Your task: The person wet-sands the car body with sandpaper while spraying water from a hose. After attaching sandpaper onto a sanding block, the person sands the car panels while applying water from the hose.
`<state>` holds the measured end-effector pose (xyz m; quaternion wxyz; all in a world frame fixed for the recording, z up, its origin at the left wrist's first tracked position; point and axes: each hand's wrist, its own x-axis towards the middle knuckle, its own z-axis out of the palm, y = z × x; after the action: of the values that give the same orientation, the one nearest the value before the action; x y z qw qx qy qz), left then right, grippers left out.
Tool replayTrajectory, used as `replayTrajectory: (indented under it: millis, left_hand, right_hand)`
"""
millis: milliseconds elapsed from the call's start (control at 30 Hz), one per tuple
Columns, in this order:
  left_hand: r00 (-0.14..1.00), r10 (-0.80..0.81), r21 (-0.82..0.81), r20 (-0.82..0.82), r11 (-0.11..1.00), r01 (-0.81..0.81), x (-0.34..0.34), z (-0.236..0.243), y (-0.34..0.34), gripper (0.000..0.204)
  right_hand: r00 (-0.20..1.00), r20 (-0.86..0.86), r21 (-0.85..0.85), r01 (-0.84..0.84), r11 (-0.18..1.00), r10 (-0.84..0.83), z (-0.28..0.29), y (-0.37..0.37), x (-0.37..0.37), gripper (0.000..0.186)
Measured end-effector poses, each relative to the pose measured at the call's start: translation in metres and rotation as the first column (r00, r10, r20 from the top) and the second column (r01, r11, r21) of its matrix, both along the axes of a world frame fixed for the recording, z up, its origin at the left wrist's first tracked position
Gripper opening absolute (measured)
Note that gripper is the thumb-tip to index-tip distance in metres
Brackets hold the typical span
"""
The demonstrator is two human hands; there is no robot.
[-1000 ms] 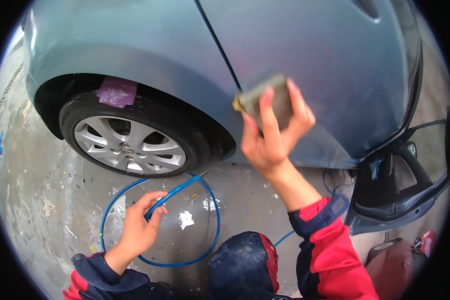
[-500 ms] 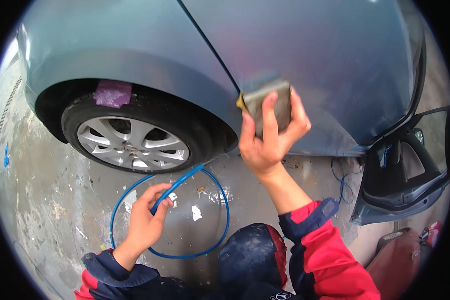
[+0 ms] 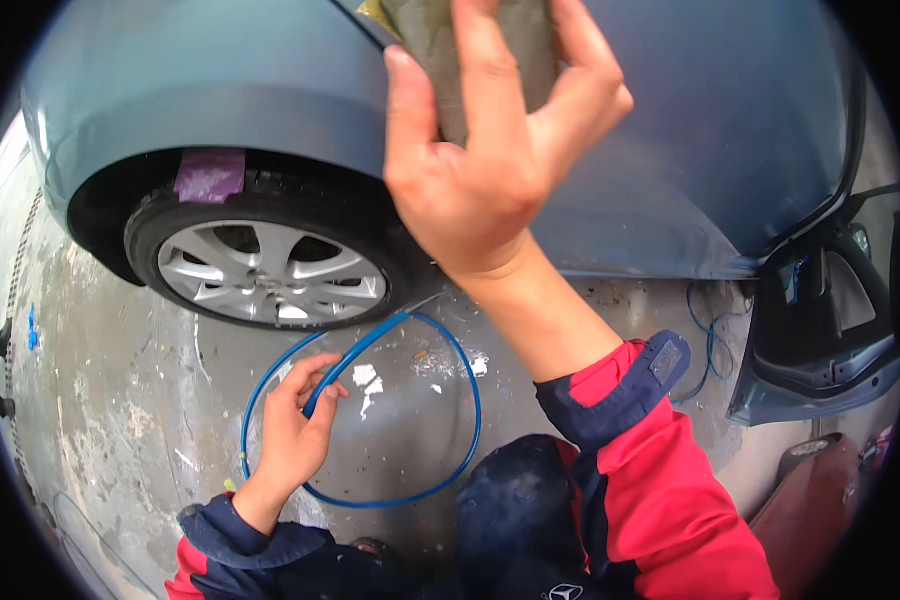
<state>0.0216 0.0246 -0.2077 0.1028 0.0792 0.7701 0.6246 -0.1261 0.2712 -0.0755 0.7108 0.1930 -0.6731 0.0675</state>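
Observation:
My right hand [image 3: 490, 165] is closed on a sanding block [image 3: 428, 50], grey-olive with a bit of yellow sheet at its left edge. The block lies against the blue-grey car panel [image 3: 690, 120], over the dark seam [image 3: 360, 22], and runs out of view at the top. Lower left, my left hand [image 3: 298, 425] grips a blue hose [image 3: 362, 348] near its end. The hose end points up and right, below the wheel arch, with a thin stream of water seeming to leave it.
A wheel with a silver rim [image 3: 275, 270] stands at the left, a purple cloth [image 3: 210, 175] tucked above its tyre. The hose loops over the stained floor [image 3: 120, 420]. A detached car door [image 3: 820, 330] and a dark red car part [image 3: 810, 500] lie at the right.
My right hand has slid the sanding block up the panel and a little left. My left hand still holds the hose in nearly the same place. The view has shifted slightly.

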Motion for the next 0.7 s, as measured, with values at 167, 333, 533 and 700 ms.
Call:
replayTrajectory:
  millis: [167,333,533,700]
  left_hand:
    - [0.987,0.105,-0.043,0.119,0.994,-0.101,0.003,0.002,0.004,0.033]
    - [0.994,-0.02,-0.019,0.104,1.0,0.022,0.004,0.004,0.008,0.035]
    - [0.993,0.026,-0.048,0.119,0.999,-0.021,0.0,-0.001,0.005,0.035]
    - [0.998,0.025,0.037,0.064,0.999,-0.027,-0.001,-0.004,0.003,0.036]
  right_hand:
    - [0.987,0.159,-0.013,-0.028,1.0,0.03,-0.034,0.02,0.023,0.06]
    - [0.99,0.137,-0.042,-0.008,0.999,0.014,0.0,0.0,0.014,0.064]
    - [0.982,0.186,0.046,0.033,0.998,-0.041,-0.023,0.023,0.026,0.06]
    - [0.992,0.123,0.005,0.032,0.999,-0.032,-0.018,0.019,0.023,0.061]
